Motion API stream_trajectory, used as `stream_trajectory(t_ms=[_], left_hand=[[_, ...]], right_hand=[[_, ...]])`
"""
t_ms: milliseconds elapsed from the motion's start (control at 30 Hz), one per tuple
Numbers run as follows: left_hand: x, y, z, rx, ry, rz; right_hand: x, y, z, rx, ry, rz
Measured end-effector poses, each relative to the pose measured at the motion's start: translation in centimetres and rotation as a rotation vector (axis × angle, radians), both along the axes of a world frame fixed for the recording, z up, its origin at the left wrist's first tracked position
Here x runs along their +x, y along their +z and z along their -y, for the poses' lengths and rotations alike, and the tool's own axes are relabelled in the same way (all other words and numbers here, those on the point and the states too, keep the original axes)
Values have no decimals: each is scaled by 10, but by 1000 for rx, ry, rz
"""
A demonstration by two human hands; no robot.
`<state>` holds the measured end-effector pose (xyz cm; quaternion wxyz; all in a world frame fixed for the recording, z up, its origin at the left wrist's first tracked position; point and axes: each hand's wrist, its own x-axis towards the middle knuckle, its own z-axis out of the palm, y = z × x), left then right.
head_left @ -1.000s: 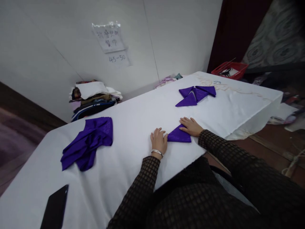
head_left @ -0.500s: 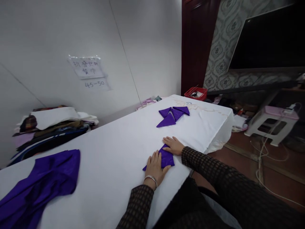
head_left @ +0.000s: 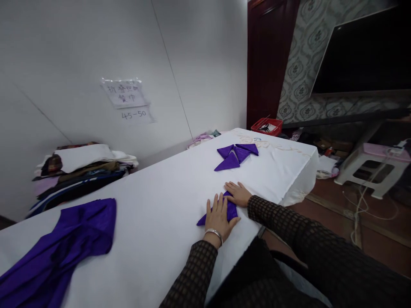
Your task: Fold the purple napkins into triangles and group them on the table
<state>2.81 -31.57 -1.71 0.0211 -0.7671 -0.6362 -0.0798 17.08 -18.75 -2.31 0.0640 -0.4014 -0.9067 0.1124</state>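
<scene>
A folded purple cloth napkin (head_left: pixel 231 211) lies on the white-covered table (head_left: pixel 154 214), partly hidden under both hands. My left hand (head_left: pixel 220 217), with a silver bangle at the wrist, rests flat across it with the fingers spread. Over its far right corner my right hand (head_left: pixel 238 194) lies flat, palm down, fingers stretched out. Farther back sit several purple napkins folded into triangles (head_left: pixel 229 161), apart from my hands. At the left a loose pile of unfolded purple cloth (head_left: pixel 83 231) hangs toward the near edge.
Stacked folded clothes (head_left: pixel 86 171) stand by the wall at left. A red basket (head_left: pixel 267 126) is beyond the table's far end. On the right are a white stool with a pink top (head_left: pixel 382 152) and cables on the floor. A handwritten paper sign (head_left: pixel 126 95) hangs on the wall.
My left hand has shifted slightly over the folded napkin and covers more of it. Both hands stay flat on it. The whole view has moved slightly.
</scene>
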Motion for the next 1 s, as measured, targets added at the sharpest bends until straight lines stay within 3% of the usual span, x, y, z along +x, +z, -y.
stream_trajectory(t_ms=[267,567,667,767,867,1000], left_hand=[[0,-15,-1,-102,-23,45],[0,-13,-1,-102,-23,41],[1,-12,0,-109,-18,42],[1,-11,0,-98,-20,58],[1,-12,1,-100,-19,85],[0,-14,2,-89,-37,91]], right_hand=[[1,4,-2,-25,28,10],[4,12,-14,0,16,53],[-7,25,-2,63,-6,-8],[-25,33,20,99,124,-111],[-38,29,34,43,224,-131],[-33,13,25,-40,160,-69]])
